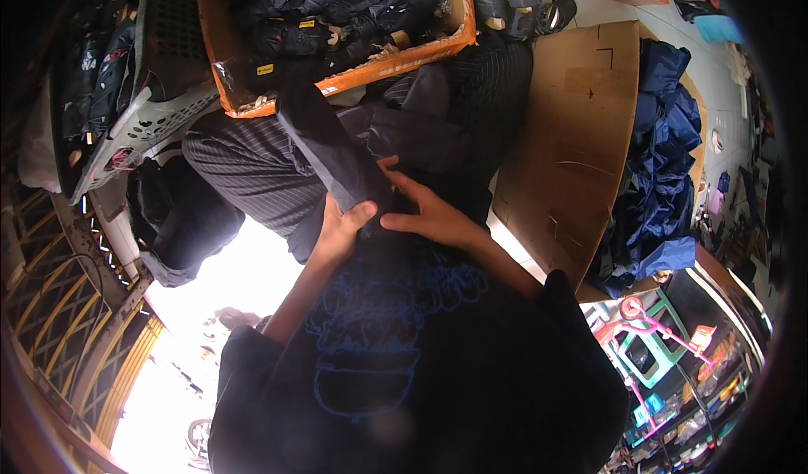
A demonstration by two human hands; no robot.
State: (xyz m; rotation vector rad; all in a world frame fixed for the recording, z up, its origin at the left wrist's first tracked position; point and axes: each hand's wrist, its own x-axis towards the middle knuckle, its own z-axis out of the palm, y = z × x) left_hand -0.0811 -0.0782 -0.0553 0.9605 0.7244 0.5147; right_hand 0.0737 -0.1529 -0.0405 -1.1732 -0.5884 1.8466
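both hands pinching a dark cloth strip at frame centre
left hand (343, 228) and right hand (425, 215) are clamping the dark cloth strip (330, 150); it is trailing toward the orange bin (459, 32) and may be snagging there.

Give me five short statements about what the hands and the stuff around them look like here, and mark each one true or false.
1. Both hands grip a long dark piece of fabric. True: the left hand and the right hand hold its near end.
2. The orange box is empty. False: it is packed with dark folded items.
3. A pile of blue cloth lies right of the brown board. True.
4. The right hand rests on the grey plastic crate. False: the crate is far to the left, away from both hands.
5. Pinstriped dark cloth lies left of the hands. True.
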